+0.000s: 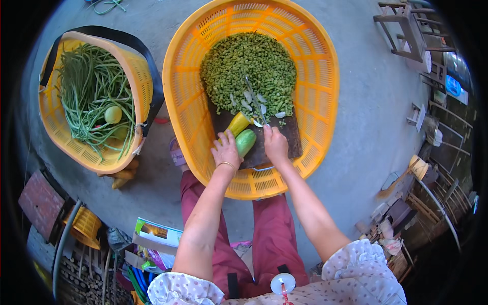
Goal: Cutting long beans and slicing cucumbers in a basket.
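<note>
A large oval yellow plastic basket (175, 82) stands before me with a dark cutting board (272, 146) inside it. My left hand (228, 150) rests on a yellow cucumber (238, 124) and a green cucumber (245, 142) lying side by side on the board. The handle of a knife (256, 100) is gripped in my right hand (275, 144), its blade pointing away from me over the board. Pale cut slices (261, 98) lie around the blade. Behind them is a big heap of chopped green beans (249, 65), which covers the far part of the board.
To the left, a yellow basket (146, 82) with a black strap holds long beans (87, 80) and a round pale-yellow fruit or vegetable (113, 114). A wooden stool (408, 30) stands far right. An open cardboard box (156, 244) sits by my left leg. Firewood (91, 278) is stacked lower left.
</note>
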The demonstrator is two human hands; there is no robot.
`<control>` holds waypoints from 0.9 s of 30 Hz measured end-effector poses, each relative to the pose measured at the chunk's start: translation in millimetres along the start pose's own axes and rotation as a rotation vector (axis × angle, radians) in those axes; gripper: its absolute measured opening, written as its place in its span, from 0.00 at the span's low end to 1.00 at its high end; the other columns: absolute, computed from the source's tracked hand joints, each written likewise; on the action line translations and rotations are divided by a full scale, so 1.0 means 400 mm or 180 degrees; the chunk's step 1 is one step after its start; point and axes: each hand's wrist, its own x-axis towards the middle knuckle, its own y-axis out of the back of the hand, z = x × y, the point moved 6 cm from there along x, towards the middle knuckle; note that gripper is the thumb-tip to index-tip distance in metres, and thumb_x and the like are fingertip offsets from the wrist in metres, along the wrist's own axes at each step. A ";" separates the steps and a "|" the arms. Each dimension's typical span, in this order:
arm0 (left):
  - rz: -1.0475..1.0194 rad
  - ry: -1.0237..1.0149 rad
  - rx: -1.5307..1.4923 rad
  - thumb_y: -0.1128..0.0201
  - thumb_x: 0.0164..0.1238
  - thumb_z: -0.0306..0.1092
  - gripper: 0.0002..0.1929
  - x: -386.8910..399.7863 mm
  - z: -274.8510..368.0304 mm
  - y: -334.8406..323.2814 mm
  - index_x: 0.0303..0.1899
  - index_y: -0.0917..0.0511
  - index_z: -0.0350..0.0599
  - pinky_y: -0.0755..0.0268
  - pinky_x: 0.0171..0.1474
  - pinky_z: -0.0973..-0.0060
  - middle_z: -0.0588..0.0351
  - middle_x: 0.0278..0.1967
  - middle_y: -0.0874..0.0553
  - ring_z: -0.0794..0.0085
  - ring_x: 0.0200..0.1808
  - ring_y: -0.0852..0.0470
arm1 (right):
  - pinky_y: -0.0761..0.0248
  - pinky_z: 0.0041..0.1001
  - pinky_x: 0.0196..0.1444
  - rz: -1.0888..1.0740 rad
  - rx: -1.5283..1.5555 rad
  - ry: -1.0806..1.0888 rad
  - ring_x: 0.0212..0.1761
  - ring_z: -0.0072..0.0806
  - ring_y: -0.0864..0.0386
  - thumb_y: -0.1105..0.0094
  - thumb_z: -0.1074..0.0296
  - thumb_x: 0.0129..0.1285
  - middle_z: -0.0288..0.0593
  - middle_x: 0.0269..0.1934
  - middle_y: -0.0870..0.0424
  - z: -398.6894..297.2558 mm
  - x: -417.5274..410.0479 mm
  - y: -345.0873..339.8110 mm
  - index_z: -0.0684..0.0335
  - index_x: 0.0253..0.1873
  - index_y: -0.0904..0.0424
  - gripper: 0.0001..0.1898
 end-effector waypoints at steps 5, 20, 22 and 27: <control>-0.0066 0.0041 -0.0044 0.22 0.37 0.38 0.57 0.010 -0.010 -0.011 0.70 0.52 0.43 0.37 0.59 0.55 0.43 0.67 0.44 0.48 0.64 0.37 | 0.32 0.49 0.31 -0.0202 0.0050 -0.0055 0.30 0.59 0.23 0.57 0.51 0.69 0.63 0.25 0.22 0.022 0.004 -0.006 0.68 0.31 0.27 0.23; 0.0193 -0.0154 0.0086 0.22 0.37 0.38 0.56 0.014 -0.025 -0.010 0.69 0.51 0.41 0.37 0.59 0.55 0.42 0.66 0.43 0.46 0.63 0.37 | 0.31 0.47 0.29 -0.0608 0.0572 0.0844 0.28 0.58 0.23 0.52 0.52 0.67 0.61 0.23 0.22 -0.108 -0.030 0.023 0.66 0.30 0.27 0.21; 0.0266 -0.0357 0.0107 0.22 0.37 0.38 0.56 0.019 0.000 -0.008 0.69 0.51 0.41 0.37 0.59 0.55 0.42 0.66 0.42 0.46 0.63 0.37 | 0.31 0.47 0.29 -0.0558 0.0251 0.0860 0.27 0.58 0.23 0.52 0.52 0.67 0.60 0.23 0.23 -0.059 -0.010 0.007 0.66 0.29 0.27 0.21; 0.0410 -0.0430 0.0218 0.23 0.37 0.36 0.54 0.027 -0.006 -0.021 0.68 0.50 0.40 0.38 0.59 0.56 0.41 0.66 0.42 0.44 0.63 0.36 | 0.30 0.47 0.29 -0.0812 -0.0492 0.0441 0.27 0.56 0.22 0.53 0.50 0.67 0.59 0.22 0.22 -0.003 -0.001 -0.006 0.65 0.29 0.28 0.22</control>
